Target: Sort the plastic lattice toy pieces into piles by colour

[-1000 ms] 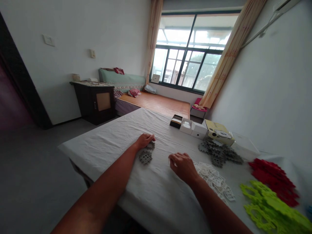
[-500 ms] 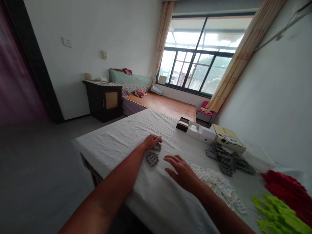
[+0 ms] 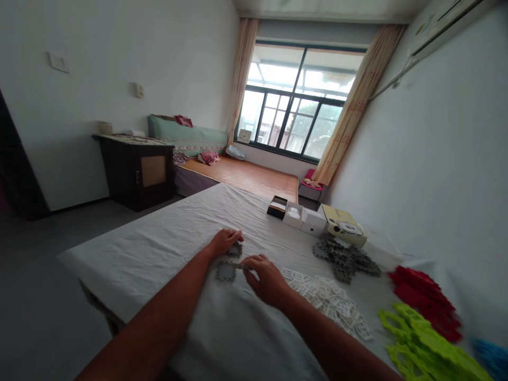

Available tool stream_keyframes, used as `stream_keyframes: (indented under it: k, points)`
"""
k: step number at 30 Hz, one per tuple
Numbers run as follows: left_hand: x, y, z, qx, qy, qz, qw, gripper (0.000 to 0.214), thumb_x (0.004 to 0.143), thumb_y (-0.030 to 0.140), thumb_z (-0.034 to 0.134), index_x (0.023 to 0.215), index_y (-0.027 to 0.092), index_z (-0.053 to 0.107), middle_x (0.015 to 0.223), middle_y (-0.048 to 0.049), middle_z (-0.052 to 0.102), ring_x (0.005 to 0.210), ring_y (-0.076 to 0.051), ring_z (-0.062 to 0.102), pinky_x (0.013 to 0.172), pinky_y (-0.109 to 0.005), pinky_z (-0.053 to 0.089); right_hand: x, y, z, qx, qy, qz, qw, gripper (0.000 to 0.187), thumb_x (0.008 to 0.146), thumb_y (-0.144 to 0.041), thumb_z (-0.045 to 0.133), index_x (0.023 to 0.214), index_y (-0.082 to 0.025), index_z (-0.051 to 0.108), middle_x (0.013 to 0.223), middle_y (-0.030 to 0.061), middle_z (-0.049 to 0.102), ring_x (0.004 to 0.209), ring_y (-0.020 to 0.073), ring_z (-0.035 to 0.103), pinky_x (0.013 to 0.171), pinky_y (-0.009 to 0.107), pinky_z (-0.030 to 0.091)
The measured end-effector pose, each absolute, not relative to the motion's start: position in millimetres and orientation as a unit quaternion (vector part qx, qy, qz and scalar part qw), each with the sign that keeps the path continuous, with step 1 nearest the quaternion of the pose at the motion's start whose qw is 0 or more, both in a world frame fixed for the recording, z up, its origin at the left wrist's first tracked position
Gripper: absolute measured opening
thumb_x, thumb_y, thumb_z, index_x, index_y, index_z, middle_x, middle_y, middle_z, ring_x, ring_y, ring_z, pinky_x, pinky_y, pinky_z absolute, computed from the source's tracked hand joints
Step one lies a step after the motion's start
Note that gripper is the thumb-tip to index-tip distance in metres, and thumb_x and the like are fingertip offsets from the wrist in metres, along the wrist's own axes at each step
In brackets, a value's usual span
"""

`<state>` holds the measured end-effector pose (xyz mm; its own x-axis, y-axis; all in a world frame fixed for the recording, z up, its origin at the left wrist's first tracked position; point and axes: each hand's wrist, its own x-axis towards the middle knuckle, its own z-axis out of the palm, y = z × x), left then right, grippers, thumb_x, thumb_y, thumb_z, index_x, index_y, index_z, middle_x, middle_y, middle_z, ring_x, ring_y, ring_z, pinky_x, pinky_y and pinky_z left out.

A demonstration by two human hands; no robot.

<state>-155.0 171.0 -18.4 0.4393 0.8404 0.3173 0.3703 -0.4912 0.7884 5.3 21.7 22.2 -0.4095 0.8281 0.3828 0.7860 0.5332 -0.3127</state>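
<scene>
My left hand [image 3: 224,241] rests on the white tablecloth [image 3: 166,238] with its fingers curled over a grey interlocking puzzle tile [image 3: 235,250]. A second grey tile [image 3: 225,271] lies flat just in front of it. My right hand [image 3: 266,276] has its fingertips pinched on the right edge of that second tile. Beside my right wrist lies a spread of white tiles [image 3: 329,299].
A heap of grey tiles [image 3: 344,257] sits further right, then red tiles [image 3: 424,293], lime-green tiles [image 3: 428,349] and a bit of blue [image 3: 492,357]. Small boxes [image 3: 301,216] and a yellow box [image 3: 343,226] stand at the far edge. A dark cabinet [image 3: 137,169] and a bed platform lie beyond.
My right hand has moved left from the white tiles to the loose grey tile and closed its fingertips on its edge. My left hand stays on the other grey tile. The camera has shifted.
</scene>
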Motion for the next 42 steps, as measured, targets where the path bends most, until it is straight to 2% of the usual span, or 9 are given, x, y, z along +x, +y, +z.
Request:
stream_keyframes:
  k: [5,9,12,16,21,25,31,35,42]
  points:
    - [-155,174,-21,0.786,0.389,0.360,0.318,0.055,0.079,0.058,0.038,0.075,0.013,0.071,0.063,-0.0041,0.064,0.059,-0.015,0.054,0.059,-0.024,0.039,139,51,36,-0.634,-0.726,-0.022,0.264,0.026,0.084,-0.029,0.044,0.099,-0.018,0.063,0.085,0.0058,0.066,0.074,0.0165,0.060,0.071,0.029,0.046]
    - [-153,177,-22,0.776,0.403,0.369,0.315,0.055,0.078,0.058,0.040,0.073,0.013,0.071,0.060,-0.0036,0.063,0.057,-0.014,0.052,0.058,-0.025,0.037,248,62,45,-0.761,-0.590,-0.188,0.193,0.034,0.086,-0.028,0.039,0.111,-0.015,0.059,0.107,0.0155,0.062,0.098,0.0254,0.055,0.083,0.040,0.042]
    - [-153,176,-20,0.774,0.403,0.371,0.317,0.057,0.078,0.060,0.039,0.073,0.013,0.071,0.055,-0.0024,0.059,0.054,-0.013,0.049,0.055,-0.025,0.036,275,65,43,-0.785,-0.572,-0.200,0.130,0.036,0.086,-0.033,0.040,0.111,-0.016,0.059,0.115,0.0162,0.059,0.108,0.0311,0.048,0.083,0.049,0.040]
    - [-155,173,-18,0.755,0.410,0.383,0.340,0.062,0.077,0.064,0.038,0.078,0.011,0.071,0.052,-0.0024,0.056,0.054,-0.014,0.049,0.056,-0.026,0.037,217,73,28,-0.704,-0.677,-0.134,0.167,0.035,0.086,-0.036,0.042,0.111,-0.019,0.058,0.116,0.0121,0.058,0.111,0.0276,0.048,0.086,0.045,0.041]
    - [-157,173,-20,0.721,0.417,0.413,0.368,0.064,0.077,0.064,0.038,0.081,0.010,0.071,0.064,-0.0065,0.064,0.061,-0.016,0.055,0.062,-0.028,0.041,73,59,16,-0.486,-0.840,0.088,0.224,0.033,0.085,-0.039,0.047,0.113,-0.024,0.056,0.111,0.0060,0.060,0.092,0.0165,0.059,0.081,0.031,0.047]
    - [-158,171,-18,0.715,0.401,0.425,0.383,0.062,0.077,0.063,0.039,0.081,0.010,0.071,0.075,-0.0093,0.068,0.070,-0.018,0.058,0.065,-0.027,0.043,-3,44,18,-0.397,-0.891,0.067,0.209,0.039,0.081,-0.040,0.055,0.117,-0.026,0.053,0.116,0.0039,0.058,0.106,0.0192,0.049,0.092,0.034,0.040]
    - [-157,168,-14,0.717,0.412,0.413,0.382,0.063,0.075,0.064,0.040,0.078,0.009,0.070,0.060,-0.0051,0.063,0.059,-0.015,0.055,0.056,-0.025,0.039,-14,35,17,-0.369,-0.910,0.070,0.173,0.033,0.074,-0.037,0.062,0.104,-0.025,0.059,0.103,0.0040,0.060,0.095,0.0187,0.051,0.087,0.032,0.041]
    - [-156,169,-14,0.733,0.412,0.403,0.361,0.060,0.076,0.062,0.041,0.076,0.010,0.071,0.053,-0.0018,0.058,0.052,-0.013,0.050,0.052,-0.024,0.036,46,43,22,-0.433,-0.877,0.049,0.204,0.035,0.067,-0.031,0.065,0.102,-0.027,0.060,0.102,0.0024,0.059,0.094,0.0179,0.052,0.084,0.031,0.042]
    - [-155,170,-14,0.733,0.406,0.405,0.365,0.057,0.076,0.060,0.042,0.073,0.012,0.071,0.061,-0.0051,0.065,0.056,-0.015,0.054,0.056,-0.026,0.038,262,78,39,-0.705,-0.659,-0.157,0.210,0.029,0.074,-0.038,0.054,0.092,-0.018,0.063,0.099,0.0103,0.063,0.095,0.0245,0.055,0.088,0.040,0.038]
